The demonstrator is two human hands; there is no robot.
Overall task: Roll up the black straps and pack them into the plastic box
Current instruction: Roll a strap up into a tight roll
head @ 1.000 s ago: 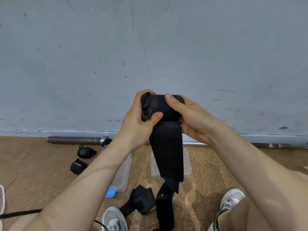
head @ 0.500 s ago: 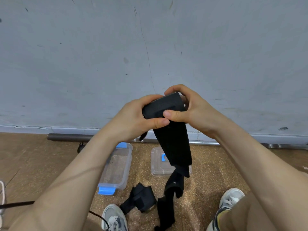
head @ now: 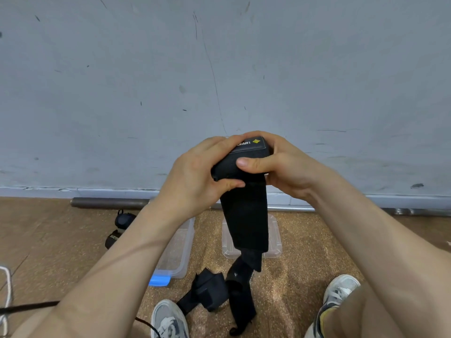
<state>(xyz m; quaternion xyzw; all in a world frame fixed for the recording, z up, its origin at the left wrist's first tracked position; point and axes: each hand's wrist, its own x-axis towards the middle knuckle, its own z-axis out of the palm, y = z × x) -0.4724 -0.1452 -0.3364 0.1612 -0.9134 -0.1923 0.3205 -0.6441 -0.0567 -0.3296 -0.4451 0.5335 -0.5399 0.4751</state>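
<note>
I hold a wide black strap [head: 246, 220] up in front of the wall, its top end wound into a roll with a yellow logo. My left hand [head: 195, 176] grips the roll from the left, thumb under it. My right hand [head: 280, 164] grips it from the right, thumb across the front. The loose tail hangs down to the floor. Another black strap [head: 207, 292] lies crumpled on the floor between my shoes. The clear plastic box [head: 180, 250] with a blue clip stands below my left forearm, partly hidden.
A clear lid [head: 275, 240] lies on the floor behind the hanging strap. Two rolled black straps [head: 119, 228] sit at the left near a metal bar [head: 109, 203] along the wall. A black cable [head: 29, 307] and white cord [head: 6, 289] cross the lower left. My shoes [head: 168, 320] stand below.
The roll has turned further in my hands, bringing a yellow-logo label to the top. The hanging tail has shortened slightly and my hands have shifted around the roll.
</note>
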